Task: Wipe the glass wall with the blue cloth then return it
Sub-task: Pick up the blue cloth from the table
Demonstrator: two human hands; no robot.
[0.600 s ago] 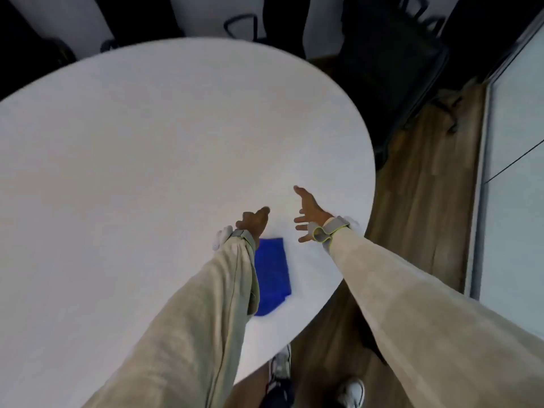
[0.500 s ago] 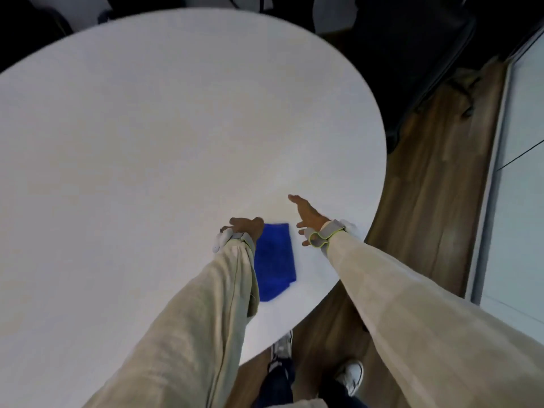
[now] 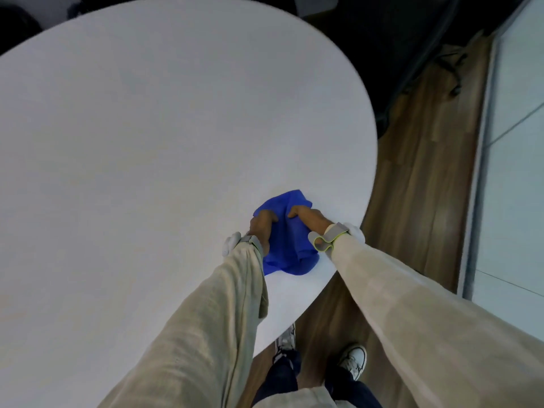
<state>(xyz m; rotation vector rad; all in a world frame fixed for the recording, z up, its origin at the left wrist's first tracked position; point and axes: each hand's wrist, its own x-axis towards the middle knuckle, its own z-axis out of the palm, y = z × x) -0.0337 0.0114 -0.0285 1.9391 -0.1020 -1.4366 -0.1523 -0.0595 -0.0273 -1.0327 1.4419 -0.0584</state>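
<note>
Soft, even indoor light fills the view, bright but without hard glare. The white table [image 3: 147, 142] in front of me looks pale and slightly washed out, with a faint warm tint in places. My sleeves cast only weak, diffuse shadows on it. The far corners fall off into near black. The wide lens bends the scene strongly: the table edge curves and the wooden floor [image 3: 412, 201] and glass wall [image 3: 515, 172] lean inward. Everything is a little soft, with motion blur smearing the right side and upper edge.
</note>
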